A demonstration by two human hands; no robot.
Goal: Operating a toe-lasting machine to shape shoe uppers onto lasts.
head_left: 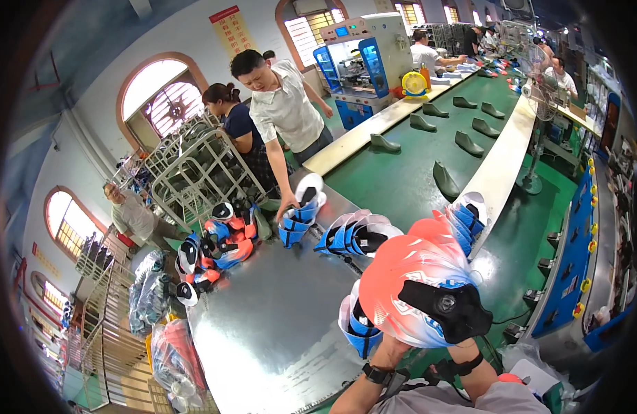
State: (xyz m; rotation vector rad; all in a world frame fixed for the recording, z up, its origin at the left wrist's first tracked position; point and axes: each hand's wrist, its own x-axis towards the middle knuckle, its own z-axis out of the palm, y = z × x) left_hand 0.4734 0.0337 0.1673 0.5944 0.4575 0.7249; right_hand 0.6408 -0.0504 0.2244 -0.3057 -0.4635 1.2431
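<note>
Close in front of me is a coral, white and blue patterned shoe upper (418, 269) with a black part (446, 310) at its near end. From below, my left hand (392, 350) and my right hand (465, 350) close on it, side by side, and it hides most of their fingers. Layered edges show on the coral side; I cannot tell if it is one piece or several. Blue-and-white shoe uppers (360, 324) stand just left of it. Further blue-and-white uppers (356, 234) lie beyond, and another bundle (467, 221) sits behind at the right.
A metal table (263, 303) spreads to my left, with a pile of coral, blue and black uppers (225, 241). Across it, a person (284, 110) touches a blue upper (298, 224). Dark green shoe lasts (446, 181) stand on a green conveyor (401, 172). A fan (536, 103) stands right.
</note>
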